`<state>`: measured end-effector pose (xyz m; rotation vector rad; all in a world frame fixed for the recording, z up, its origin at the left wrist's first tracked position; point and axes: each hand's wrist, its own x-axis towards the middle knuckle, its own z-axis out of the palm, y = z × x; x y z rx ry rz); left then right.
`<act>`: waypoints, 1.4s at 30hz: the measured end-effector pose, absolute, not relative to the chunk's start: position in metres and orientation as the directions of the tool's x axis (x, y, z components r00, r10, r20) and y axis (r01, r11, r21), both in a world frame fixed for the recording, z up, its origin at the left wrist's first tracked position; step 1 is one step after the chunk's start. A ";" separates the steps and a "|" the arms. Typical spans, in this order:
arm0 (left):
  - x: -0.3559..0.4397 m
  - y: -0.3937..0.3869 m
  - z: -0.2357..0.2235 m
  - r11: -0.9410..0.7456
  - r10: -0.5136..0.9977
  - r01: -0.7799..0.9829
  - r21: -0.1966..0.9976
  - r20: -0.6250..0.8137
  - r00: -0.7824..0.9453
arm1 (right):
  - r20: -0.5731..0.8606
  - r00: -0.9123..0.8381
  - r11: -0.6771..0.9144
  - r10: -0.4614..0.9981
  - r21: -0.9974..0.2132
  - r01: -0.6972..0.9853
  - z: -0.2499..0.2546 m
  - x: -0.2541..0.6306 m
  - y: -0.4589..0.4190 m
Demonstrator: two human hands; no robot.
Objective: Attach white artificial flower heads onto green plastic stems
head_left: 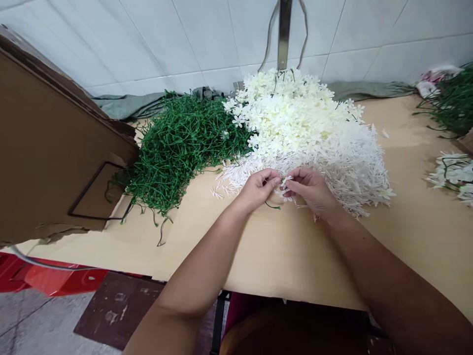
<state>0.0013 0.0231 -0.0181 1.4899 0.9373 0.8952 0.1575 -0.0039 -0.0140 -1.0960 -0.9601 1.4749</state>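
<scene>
My left hand [258,190] is closed in a pinch on a thin green artificial stem [273,206], whose free end hangs below the fingers. Close beside it, my right hand [312,191] pinches a small white artificial flower [287,182] between thumb and fingers. The fingertips of both hands nearly meet, and they partly hide where flower and stem come together. Just behind them spreads a heap of thin white sprigs [347,167]. White flower heads [291,113] are piled on its far side, and a mound of green stems [188,138] lies to the left.
A cardboard box [55,133] with a black wire handle [99,192] stands at the left. More green stems [453,106] and white flowers [453,172] lie at the far right of the table [288,261]. Tiled wall [207,34] closes the back. Red plastic [66,280] shows below the left edge.
</scene>
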 end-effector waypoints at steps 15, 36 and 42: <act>-0.001 0.023 -0.019 -0.131 0.911 0.169 0.977 0.051 0.410 | -0.147 -0.102 -0.167 0.984 -0.960 -0.224 -0.014 0.156 -0.005; -0.001 0.027 -0.024 -0.126 0.895 0.159 0.979 0.044 0.443 | -0.118 -0.128 -0.154 0.985 -0.932 -0.329 -0.024 0.151 -0.004; -0.002 0.030 -0.025 -0.077 0.898 0.137 0.988 0.009 0.440 | -0.130 -0.153 -0.176 0.980 -0.925 -0.338 -0.025 0.152 -0.002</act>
